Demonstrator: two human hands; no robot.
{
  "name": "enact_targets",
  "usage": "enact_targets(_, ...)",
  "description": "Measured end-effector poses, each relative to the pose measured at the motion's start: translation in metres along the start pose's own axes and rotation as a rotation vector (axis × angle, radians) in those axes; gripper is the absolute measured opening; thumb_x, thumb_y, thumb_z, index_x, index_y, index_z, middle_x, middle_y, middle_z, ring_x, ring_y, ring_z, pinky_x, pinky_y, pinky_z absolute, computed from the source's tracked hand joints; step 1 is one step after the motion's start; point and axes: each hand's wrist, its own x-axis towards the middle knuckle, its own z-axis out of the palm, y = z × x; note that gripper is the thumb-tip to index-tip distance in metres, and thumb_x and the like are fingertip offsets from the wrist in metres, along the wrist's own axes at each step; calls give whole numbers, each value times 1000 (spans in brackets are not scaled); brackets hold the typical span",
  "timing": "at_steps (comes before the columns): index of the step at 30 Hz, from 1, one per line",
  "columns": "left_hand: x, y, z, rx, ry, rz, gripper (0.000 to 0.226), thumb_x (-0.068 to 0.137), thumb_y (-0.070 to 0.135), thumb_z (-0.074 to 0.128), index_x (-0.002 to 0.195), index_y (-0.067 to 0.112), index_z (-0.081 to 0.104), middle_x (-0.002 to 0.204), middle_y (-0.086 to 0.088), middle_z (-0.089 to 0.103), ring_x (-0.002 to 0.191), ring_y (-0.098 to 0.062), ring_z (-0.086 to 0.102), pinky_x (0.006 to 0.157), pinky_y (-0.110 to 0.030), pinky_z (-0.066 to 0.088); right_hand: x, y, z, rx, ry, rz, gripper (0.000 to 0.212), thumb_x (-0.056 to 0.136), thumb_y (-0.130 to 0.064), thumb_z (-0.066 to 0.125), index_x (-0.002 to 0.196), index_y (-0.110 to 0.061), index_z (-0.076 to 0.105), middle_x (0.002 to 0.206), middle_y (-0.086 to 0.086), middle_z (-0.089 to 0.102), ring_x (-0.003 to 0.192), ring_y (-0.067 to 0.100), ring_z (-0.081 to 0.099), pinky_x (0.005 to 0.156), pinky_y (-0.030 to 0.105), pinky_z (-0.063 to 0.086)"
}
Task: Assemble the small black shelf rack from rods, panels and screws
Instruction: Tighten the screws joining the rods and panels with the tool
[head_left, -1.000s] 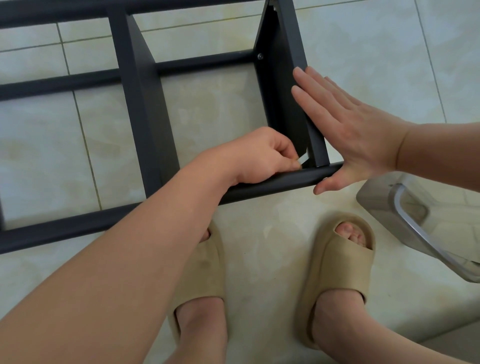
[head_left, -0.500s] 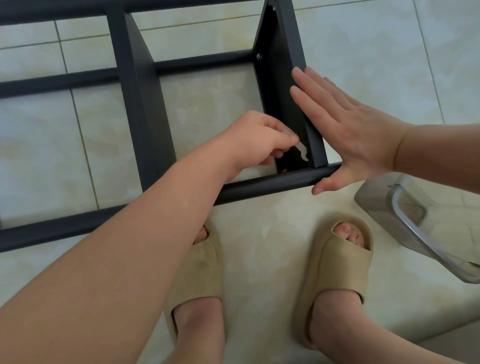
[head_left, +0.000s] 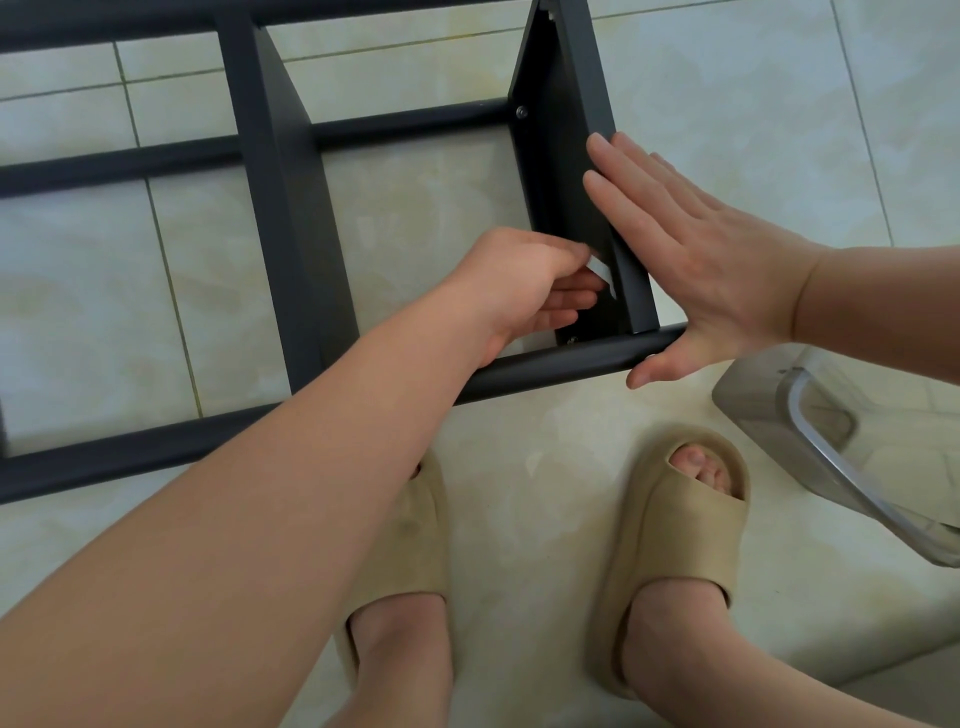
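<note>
Noted left hand (head_left: 524, 283) higher than a second ago: off the near rod (head_left: 561, 361) and up along the inner face of the end panel (head_left: 571, 156), centre of frame. Recorded its grip as a pinch on a small flat silvery tool (head_left: 602, 274), likely a wrench, with the tip now apart from the lower screw (head_left: 571, 340). Found right hand (head_left: 701, 254) unmoved, right of centre, fingers straight and together, pressed flat on the panel's outer face, thumb just below the rod's end. Logged rack (head_left: 156, 21) lying on the tiled floor (head_left: 78, 291), filling upper left and centre, with rods joined to end panel and middle panel (head_left: 291, 208) and a second screw (head_left: 521, 110) seated at the far rod (head_left: 405, 122). Judged frame largely built, with work now at fastening this near corner. Cannot tell whether lower screw is fully tight, nor the state of joints beyond the left edge. Seen also: tan slippers (head_left: 680, 530) at bottom, clear-lidded container (head_left: 763, 415) at right edge.
</note>
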Motion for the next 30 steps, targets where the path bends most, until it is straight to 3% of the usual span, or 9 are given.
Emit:
enact_targets(13,0,-2,-1,68,0,55,6,96,19,65,97,14,67,78,0,74,73,-11,71,68,-23,58,0,1,1,6,16,-14,137,74,-94,42,156,11,6,164,31,-2,154,45,-3,124,60,13)
enact_targets(30,-2,1,-2,86,-64,15,10,99,13,58,92,9,63,71,-1,73,67,-11,70,63,-23,56,0,2,3,7,18,-16,138,74,-94,42,157,10,4,165,31,-3,154,44,-3,122,63,15)
